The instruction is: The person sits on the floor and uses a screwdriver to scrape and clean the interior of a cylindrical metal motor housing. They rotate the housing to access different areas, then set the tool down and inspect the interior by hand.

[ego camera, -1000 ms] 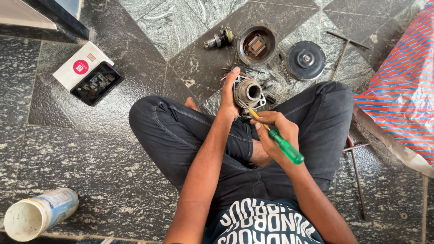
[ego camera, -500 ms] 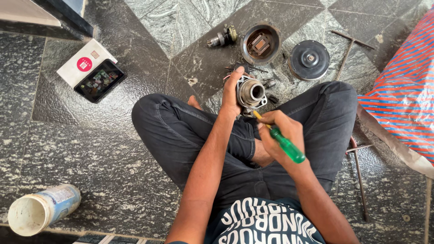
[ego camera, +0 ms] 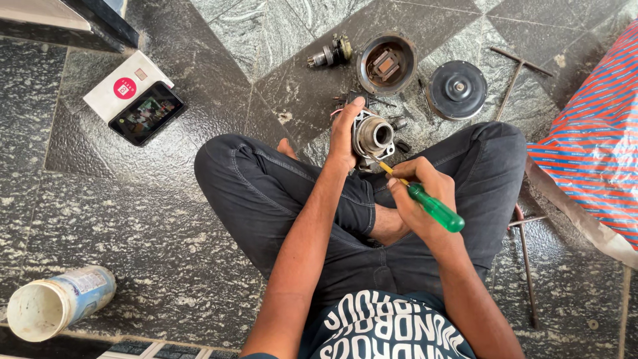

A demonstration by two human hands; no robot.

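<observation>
I sit cross-legged on a dark stone floor. My left hand (ego camera: pixel 344 136) grips a round grey metal motor part (ego camera: pixel 374 135) with an open bore, held just past my crossed legs. My right hand (ego camera: pixel 419 193) is closed around a screwdriver (ego camera: pixel 433 207) with a green handle. Its yellow shaft points up-left and the tip touches the lower edge of the metal part. Small dark loose pieces lie around the part on the floor.
Beyond the part lie a round metal housing (ego camera: pixel 387 64), a dark disc cover (ego camera: pixel 458 90) and a small shaft piece (ego camera: pixel 330 52). A phone (ego camera: pixel 146 113) rests on a white box (ego camera: pixel 119 85) at left. A white jar (ego camera: pixel 56 302) lies lower left. Metal rods (ego camera: pixel 525 262) and a striped sack (ego camera: pixel 595 143) sit right.
The view has drifted slightly, so everything sits a little lower and further right in the frame. Both hands keep their grips, with the screwdriver tip still at the metal part.
</observation>
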